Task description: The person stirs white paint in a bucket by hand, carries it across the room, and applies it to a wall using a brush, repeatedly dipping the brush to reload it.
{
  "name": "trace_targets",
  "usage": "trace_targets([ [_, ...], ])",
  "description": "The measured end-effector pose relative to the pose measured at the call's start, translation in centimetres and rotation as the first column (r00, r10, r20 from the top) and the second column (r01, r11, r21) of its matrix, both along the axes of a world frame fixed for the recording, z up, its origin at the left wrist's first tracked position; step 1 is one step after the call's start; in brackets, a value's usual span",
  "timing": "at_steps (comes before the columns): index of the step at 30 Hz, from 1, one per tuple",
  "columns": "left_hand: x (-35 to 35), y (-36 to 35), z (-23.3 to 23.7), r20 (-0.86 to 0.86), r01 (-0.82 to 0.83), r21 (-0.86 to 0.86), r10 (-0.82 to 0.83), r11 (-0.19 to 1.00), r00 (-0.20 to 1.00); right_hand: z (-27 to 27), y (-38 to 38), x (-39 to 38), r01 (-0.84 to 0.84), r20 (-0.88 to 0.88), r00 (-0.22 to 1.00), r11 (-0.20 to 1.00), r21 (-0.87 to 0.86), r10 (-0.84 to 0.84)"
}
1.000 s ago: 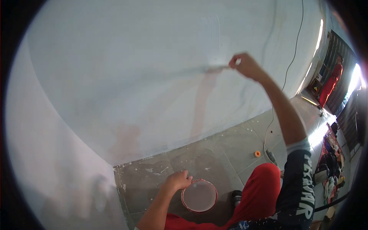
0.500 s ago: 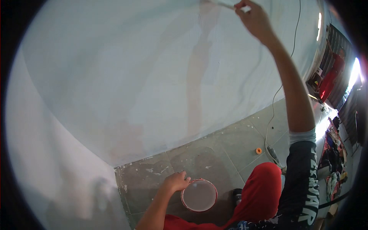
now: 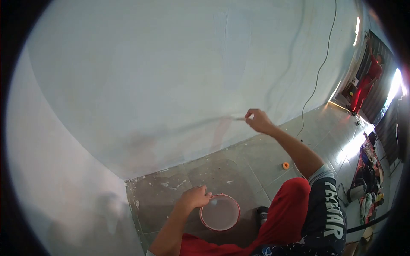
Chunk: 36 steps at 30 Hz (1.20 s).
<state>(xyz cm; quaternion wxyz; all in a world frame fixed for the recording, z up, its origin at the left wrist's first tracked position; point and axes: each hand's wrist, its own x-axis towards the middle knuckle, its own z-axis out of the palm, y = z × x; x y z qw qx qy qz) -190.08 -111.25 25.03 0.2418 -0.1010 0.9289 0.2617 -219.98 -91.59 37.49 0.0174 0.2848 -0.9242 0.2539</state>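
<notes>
My left hand (image 3: 195, 197) is closed on the rim of a round bucket (image 3: 220, 212) that holds a pale liquid, on the tiled floor. Raised near the lower part of the pale wall (image 3: 162, 85), my right hand (image 3: 259, 121) pinches a thin, light-coloured tool (image 3: 239, 118). The tool's far end points left at the wall and is hard to make out. A damp-looking vertical patch (image 3: 236, 47) shows higher on the wall.
An orange ring-shaped item (image 3: 285, 165) lies on the floor (image 3: 252, 158). A cable (image 3: 318, 77) hangs along the wall at right. A person in red (image 3: 369, 81) stands far right, near a pile of cloths and items (image 3: 369, 179).
My right hand has come down the wall with the tool, from the top of the view to near the floor. My left hand stays at the bucket.
</notes>
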Motion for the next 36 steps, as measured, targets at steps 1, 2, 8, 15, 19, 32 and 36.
trace_targets([
  [1,0.1,-0.1,-0.1,-0.001,0.000,0.000,0.000,1.000,1.000,1.0,0.3,-1.3,-0.037,-0.056,0.998,0.999,-0.031,0.035],
  [2,0.0,-0.2,-0.1,0.024,0.007,0.004,-0.007,1.000,1.000,2.3,0.5,-2.7,-0.074,-0.112,0.991,0.996,-0.059,0.067],
  [8,-0.1,-0.1,0.7,0.047,0.011,-0.009,-0.011,1.000,0.999,21.4,1.4,-5.5,-0.036,-0.371,0.927,0.972,-0.234,-0.055],
  [15,-0.7,0.1,0.2,0.112,0.010,-0.027,-0.006,1.000,0.994,34.2,1.3,-0.1,-0.101,-0.499,0.857,0.910,-0.403,-0.126],
  [19,-0.2,0.3,1.1,0.113,0.002,-0.020,0.001,1.000,0.994,32.0,1.7,-6.7,-0.306,-0.797,0.574,0.854,-0.421,-0.187],
  [32,-0.2,0.8,0.8,0.086,-0.003,-0.037,0.007,0.999,0.996,-0.1,2.7,-1.6,-0.090,-0.003,0.996,0.995,-0.047,0.090],
  [36,0.0,0.1,0.1,0.094,0.005,-0.026,-0.002,1.000,0.996,4.1,3.4,-5.4,-0.109,-0.181,0.979,0.993,-0.046,0.099],
])
